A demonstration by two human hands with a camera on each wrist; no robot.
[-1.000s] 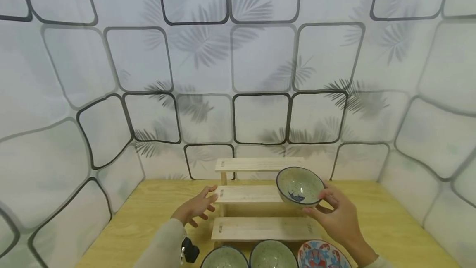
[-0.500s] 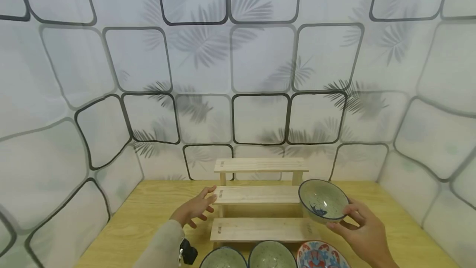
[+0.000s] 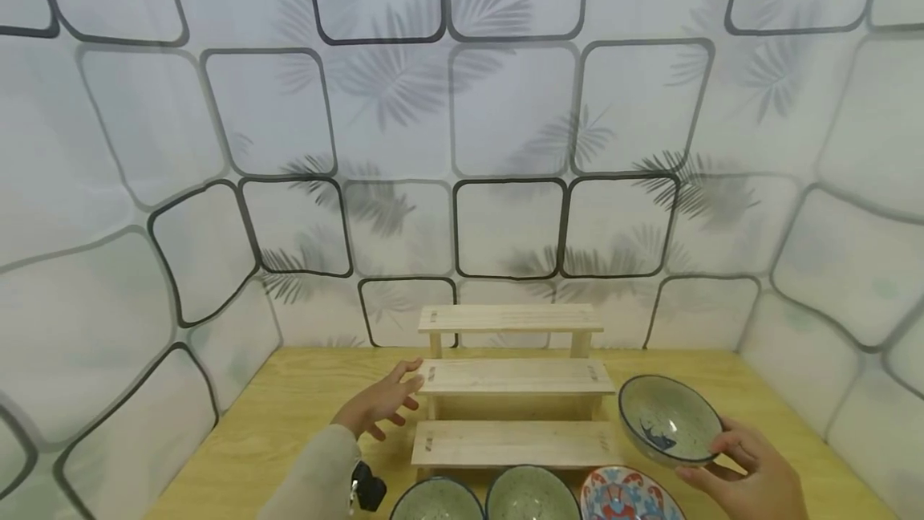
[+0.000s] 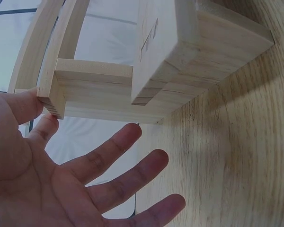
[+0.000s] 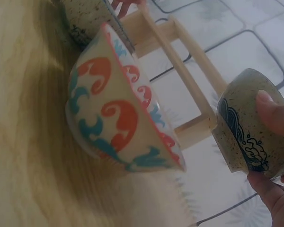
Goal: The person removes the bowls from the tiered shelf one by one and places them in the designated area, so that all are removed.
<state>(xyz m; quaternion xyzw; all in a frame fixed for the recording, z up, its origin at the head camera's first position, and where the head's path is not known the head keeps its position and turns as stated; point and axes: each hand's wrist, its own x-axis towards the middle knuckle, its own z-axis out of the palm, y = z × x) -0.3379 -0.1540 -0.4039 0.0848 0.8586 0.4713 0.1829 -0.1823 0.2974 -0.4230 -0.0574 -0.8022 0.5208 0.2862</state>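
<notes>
In the head view, my right hand [image 3: 754, 468] holds a speckled grey-green bowl [image 3: 671, 420] with a blue rim, tilted, right of a three-tier wooden shelf stand [image 3: 516, 375]. The right wrist view shows the thumb against this bowl's [image 5: 248, 127] side and fingers near its foot; a dark blue wave pattern decorates the outside. My left hand [image 3: 382, 404] is at the left end of the middle shelf. In the left wrist view, the left hand's [image 4: 80, 175] thumb and index finger pinch the shelf's end [image 4: 51, 99], the other fingers spread apart.
Two similar green bowls [image 3: 438, 501] [image 3: 532, 496] stand before the stand, beside a red-and-blue patterned bowl [image 3: 630, 496]. All rest on a wood-grain table [image 3: 289, 392]. A patterned curtain [image 3: 505, 119] surrounds the back and sides.
My right hand has carried the bowl right and downward, away from over the middle shelf to beside the stand. The left hand keeps its place at the shelf's end.
</notes>
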